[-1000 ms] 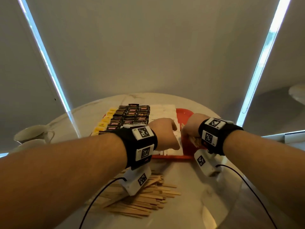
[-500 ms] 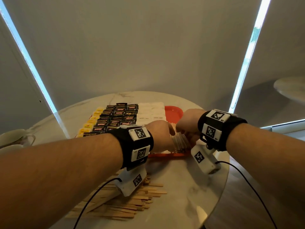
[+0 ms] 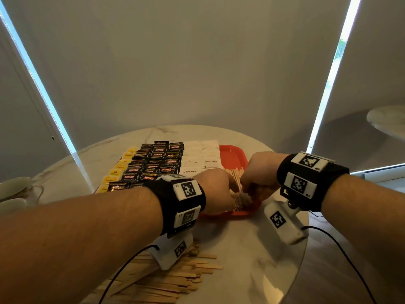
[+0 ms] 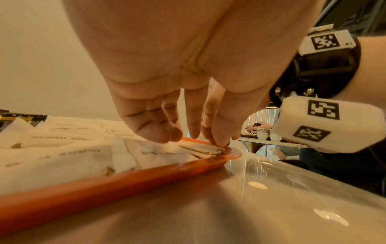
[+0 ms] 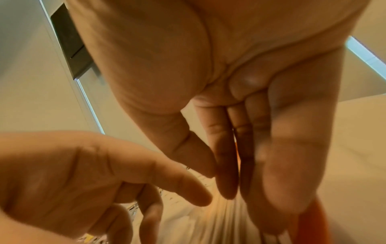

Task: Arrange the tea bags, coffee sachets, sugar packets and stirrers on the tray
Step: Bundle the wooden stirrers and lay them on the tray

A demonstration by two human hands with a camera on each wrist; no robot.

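Nearest, a loose pile of wooden stirrers [image 3: 175, 279], too many to count, lies on the marble table [image 3: 252, 249]. Beyond, on the red tray [image 3: 232, 150], the left hand [image 3: 215, 190] and right hand [image 3: 260, 172], fingers straight and pressed together, touch one stirrer row [image 3: 237, 178]. Farther: two white brown-sugar packet columns [image 3: 200, 160], Kopiko coffee sachets [image 3: 157, 163], yellow tea bags [image 3: 119, 172].

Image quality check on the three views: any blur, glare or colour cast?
Head: sharp, wide-angle bending at the edges, bright window strips, dim table. Left wrist: orange cast, glare spots on the table, sugar packets soft. Right wrist: both hands blurred, right hand fills the frame, stirrers smeared.
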